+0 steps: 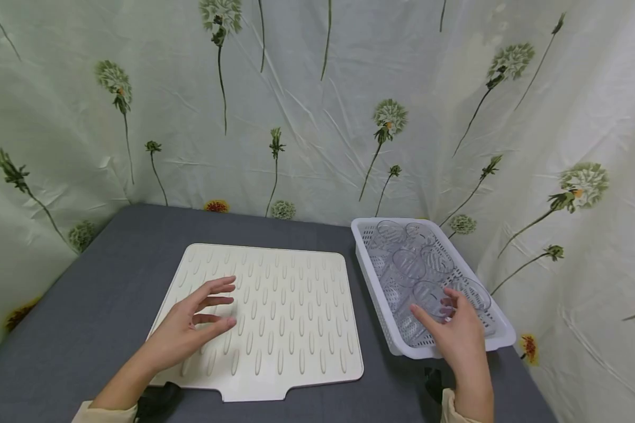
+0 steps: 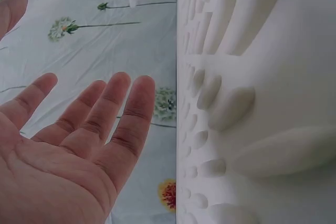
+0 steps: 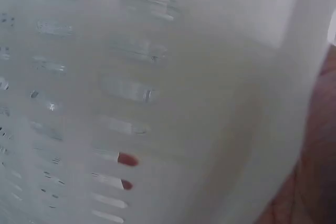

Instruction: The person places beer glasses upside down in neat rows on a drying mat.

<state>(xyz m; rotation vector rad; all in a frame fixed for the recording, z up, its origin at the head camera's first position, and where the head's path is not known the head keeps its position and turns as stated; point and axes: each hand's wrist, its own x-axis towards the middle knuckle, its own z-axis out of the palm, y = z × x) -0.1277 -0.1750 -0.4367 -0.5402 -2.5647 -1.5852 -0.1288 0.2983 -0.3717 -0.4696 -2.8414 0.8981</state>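
My left hand (image 1: 187, 329) hovers over the left part of a white board (image 1: 317, 358) covered in rows of raised oblong bumps. Its fingers are spread and loosely bent, with nothing between them and the thumb; the left wrist view shows the bare palm (image 2: 58, 177). My right hand (image 1: 457, 329) reaches over the near end of a white plastic basket (image 1: 370, 276). Thumb and fingers stand apart about the rim of a clear drinking glass (image 1: 427, 288); contact cannot be made out. In the right wrist view the slotted basket wall (image 3: 226, 103) hides most of that hand.
Several other clear glasses (image 1: 408, 267) stand close together inside the basket. Grey cloth (image 1: 137, 247) covers the table under the board and basket. A pale curtain (image 1: 317, 117) printed with dandelions hangs behind the table and along its sides.
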